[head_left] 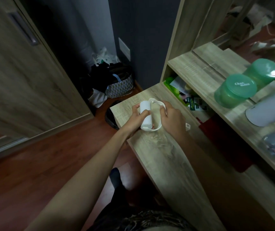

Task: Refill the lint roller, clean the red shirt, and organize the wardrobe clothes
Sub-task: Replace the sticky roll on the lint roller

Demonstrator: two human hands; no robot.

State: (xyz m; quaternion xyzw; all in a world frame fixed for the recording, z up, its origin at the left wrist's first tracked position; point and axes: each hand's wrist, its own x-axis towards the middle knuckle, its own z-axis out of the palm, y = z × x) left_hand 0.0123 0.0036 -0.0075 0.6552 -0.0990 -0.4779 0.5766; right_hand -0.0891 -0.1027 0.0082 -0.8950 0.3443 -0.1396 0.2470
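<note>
We read the scene from the wardrobe door (25, 72) at far left, past the laundry basket (120, 88) on the floor, to the bench (163, 155). Over the bench's far end, the left grip (136, 118) is curled round the white roll (144, 112) of the lint roller. The right grip (172, 116) pinches the white frame (157, 102) looping beside the roll. We judge the roll light and rigid, with a tacky outer sheet: hold it at mid-barrel or the end caps. The thin frame will probably flex; support it near the axle. Green tubs (235, 90) stand on the shelf at right.
</note>
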